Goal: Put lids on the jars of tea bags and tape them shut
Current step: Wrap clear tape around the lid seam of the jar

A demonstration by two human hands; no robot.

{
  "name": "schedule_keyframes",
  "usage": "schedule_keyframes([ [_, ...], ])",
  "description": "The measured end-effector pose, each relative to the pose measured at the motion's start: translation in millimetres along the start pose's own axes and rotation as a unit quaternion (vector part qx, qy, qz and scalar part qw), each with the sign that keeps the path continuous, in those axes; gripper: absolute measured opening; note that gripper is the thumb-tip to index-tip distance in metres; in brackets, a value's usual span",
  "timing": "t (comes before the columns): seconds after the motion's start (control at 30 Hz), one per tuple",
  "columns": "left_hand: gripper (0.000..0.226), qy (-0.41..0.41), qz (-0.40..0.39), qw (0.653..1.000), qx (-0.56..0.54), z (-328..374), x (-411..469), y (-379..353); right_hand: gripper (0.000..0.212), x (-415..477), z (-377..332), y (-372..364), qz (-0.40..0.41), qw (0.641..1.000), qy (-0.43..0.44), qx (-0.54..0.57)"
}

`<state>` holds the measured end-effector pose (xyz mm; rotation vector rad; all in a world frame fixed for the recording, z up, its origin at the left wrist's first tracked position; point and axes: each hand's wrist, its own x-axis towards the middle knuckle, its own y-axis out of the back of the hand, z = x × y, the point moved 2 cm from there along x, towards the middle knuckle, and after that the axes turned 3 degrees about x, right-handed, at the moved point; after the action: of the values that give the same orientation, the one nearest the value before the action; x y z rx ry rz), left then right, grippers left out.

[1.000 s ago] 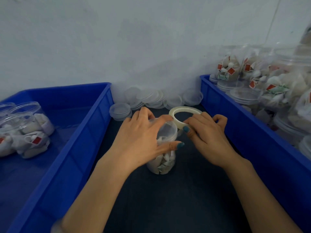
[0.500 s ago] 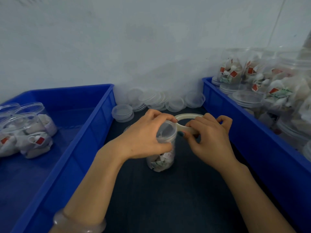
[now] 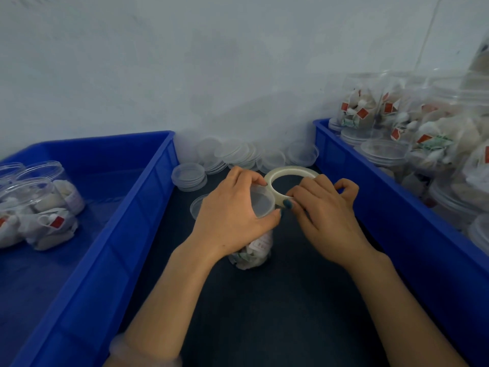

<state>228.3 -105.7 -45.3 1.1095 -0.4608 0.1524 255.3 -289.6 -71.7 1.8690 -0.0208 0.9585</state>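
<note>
A clear jar of tea bags (image 3: pixel 254 250) stands upright on the dark mat between two blue bins, with a clear lid (image 3: pixel 262 203) on top. My left hand (image 3: pixel 232 210) wraps around the jar's upper part and lid rim. My right hand (image 3: pixel 322 210) holds a whitish roll of tape (image 3: pixel 289 172) right beside the lid, thumb pressed at the lid's edge. The jar's middle is hidden behind my left hand.
A blue bin on the left (image 3: pixel 148 186) holds a few jars lying down (image 3: pixel 45 207). The blue bin on the right (image 3: pixel 397 215) is packed with several jars of tea bags (image 3: pixel 434 139). Loose clear lids (image 3: pixel 238 154) are piled along the wall; one lid (image 3: pixel 197 205) lies behind the jar.
The tape roll and my right hand have stayed against the lid while my left hand shifted its grip around the jar top. The camera drew slightly closer.
</note>
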Motion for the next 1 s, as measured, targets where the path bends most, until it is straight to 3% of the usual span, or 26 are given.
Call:
schedule_keyframes([
  [0.27, 0.054, -0.029, -0.041, 0.998, -0.04, 3.0, 0.6, 7.4, 0.029, -3.1, -18.4, -6.7, 0.069, 0.995, -0.038, -0.053],
  [0.5, 0.077, -0.007, -0.078, 0.997, 0.022, -3.7, 0.0, 9.1, 0.026, -4.7, -25.2, -17.5, 0.095, 0.993, -0.06, -0.044],
  [0.67, 0.096, 0.013, -0.068, 0.997, 0.044, 1.6, 1.1, 9.3, 0.027, -5.1, -19.0, -15.8, 0.068, 0.996, -0.049, -0.027],
  [0.8, 0.077, -0.013, -0.036, 0.993, 0.11, 5.7, 3.0, 15.1, 0.033, -3.7, -15.3, -13.5, 0.048, 0.998, -0.039, -0.015],
  [1.0, 0.054, -0.009, -0.051, 0.997, 0.051, 9.3, -0.4, 12.4, 0.038, -3.3, -17.6, -13.6, 0.041, 0.998, -0.048, -0.002],
])
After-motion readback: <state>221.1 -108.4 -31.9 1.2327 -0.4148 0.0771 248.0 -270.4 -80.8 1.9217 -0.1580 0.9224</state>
